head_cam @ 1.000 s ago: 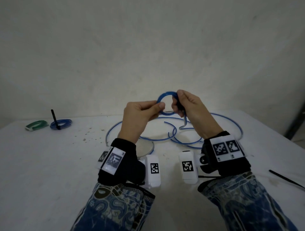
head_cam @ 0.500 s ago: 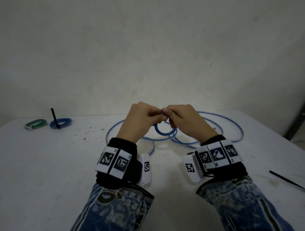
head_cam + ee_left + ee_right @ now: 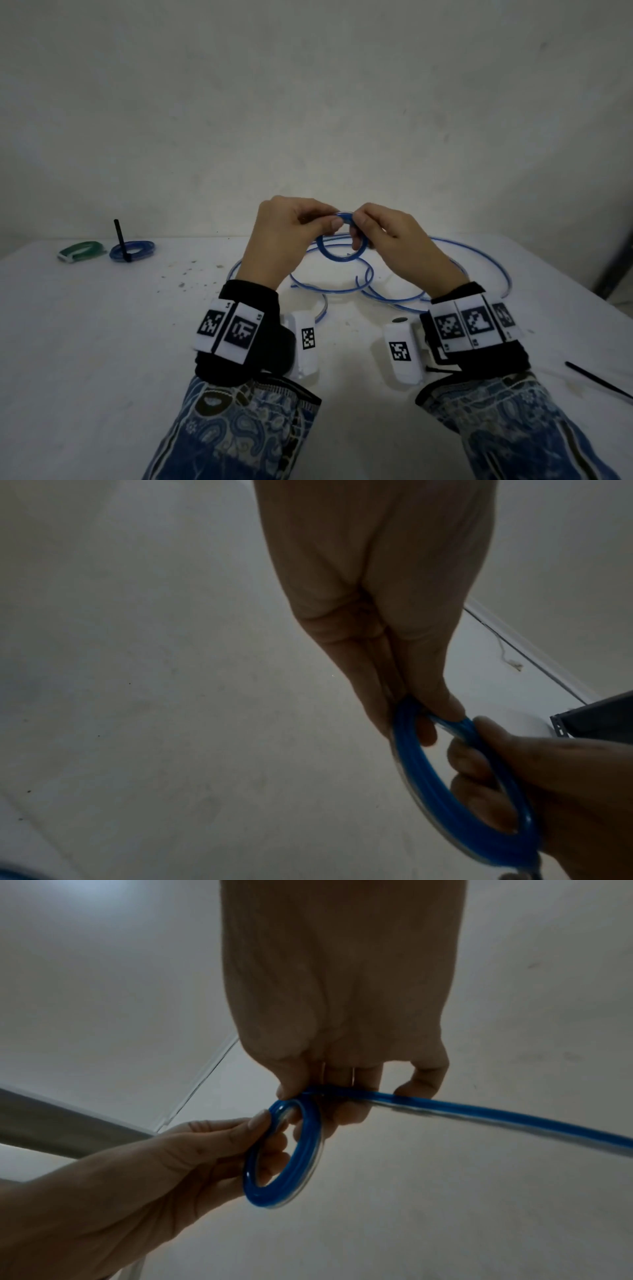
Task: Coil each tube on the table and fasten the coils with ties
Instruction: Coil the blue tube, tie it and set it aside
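While the far-left corner of the white surface [image 3: 102, 342] carries a green coil [image 3: 80, 251] and, just beside it, a finished blue coil [image 3: 133, 250] with a black tie [image 3: 120, 240] standing up from it, the work itself goes on at the middle, lifted above the surface. The left hand [image 3: 284, 236] pinches the small coil [image 3: 342, 240] of the blue tube [image 3: 479, 246] at its top between thumb and fingers [image 3: 260, 1121], the other fingers curled behind the ring, as the right wrist view shows. The coil hangs roughly upright between the two hands, several turns thick. The right hand [image 3: 394, 243] grips the same ring from the other side, its fingers [image 3: 472, 758] passing through the opening and its thumb pressing on top, the two thumbs almost touching. From the right hand the loose run of the tube leads away and falls onto the surface, where it lies in wide, overlapping loops behind and between the wrists. Both wrists wear black bands with printed markers and white camera units. Near the right edge of the surface, well apart from the hands, lies a spare black tie [image 3: 599, 380].
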